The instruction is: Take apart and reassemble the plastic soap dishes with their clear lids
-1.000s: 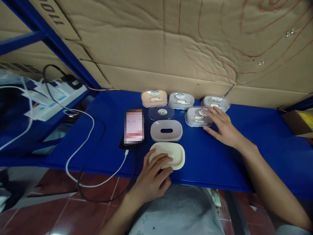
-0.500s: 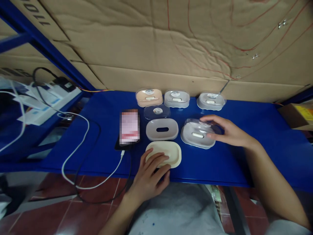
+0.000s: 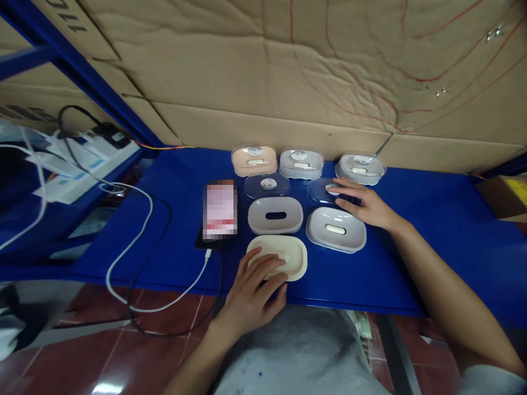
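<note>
Transparent lid (image 3: 319, 193) lies partly under the spread right grip (image 3: 364, 204), just beyond a grey dish (image 3: 335, 240).

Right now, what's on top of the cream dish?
The left hand, over the left part of the cream dish. The right rim shows; the surface beneath the hand is covered.

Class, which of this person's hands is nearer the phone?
Left. The left hand rests on the cream dish, right of the phone and closer to the person; the right hand is much farther right, at the clear lid.
</note>
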### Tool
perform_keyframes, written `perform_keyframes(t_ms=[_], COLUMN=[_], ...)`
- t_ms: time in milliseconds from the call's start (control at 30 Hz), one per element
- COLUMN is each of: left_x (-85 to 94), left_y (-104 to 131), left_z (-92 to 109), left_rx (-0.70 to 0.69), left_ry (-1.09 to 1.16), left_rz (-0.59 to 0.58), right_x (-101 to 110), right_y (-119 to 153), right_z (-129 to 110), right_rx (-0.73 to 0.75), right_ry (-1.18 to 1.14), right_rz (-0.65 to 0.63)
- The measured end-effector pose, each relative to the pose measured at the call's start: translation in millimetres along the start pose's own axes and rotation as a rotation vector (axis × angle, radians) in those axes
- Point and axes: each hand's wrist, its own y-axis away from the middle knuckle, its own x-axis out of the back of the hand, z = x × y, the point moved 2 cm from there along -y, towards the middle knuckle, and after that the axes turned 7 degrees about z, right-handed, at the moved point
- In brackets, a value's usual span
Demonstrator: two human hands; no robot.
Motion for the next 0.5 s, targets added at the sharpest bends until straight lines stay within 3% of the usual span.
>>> perform_keyframes(t_ms=[133, 267, 500], left_x=[-0.3, 0.1, 0.6], left_y=[1, 1, -2], left_z=[0, 0, 1], left_rx=[-0.003, -0.006, -0.001], left_ry=[0.007, 0.014, 0.006], left_rz=[0.006, 0.007, 0.011], right_x=[13, 23, 2], right_y=[10, 32, 50], right_z=[-29, -61, -62], right_rx=[0.047, 0.031, 0.113], right_ry=[0.042, 0.043, 0.228], right_rz=[-0.003, -0.188, -0.265])
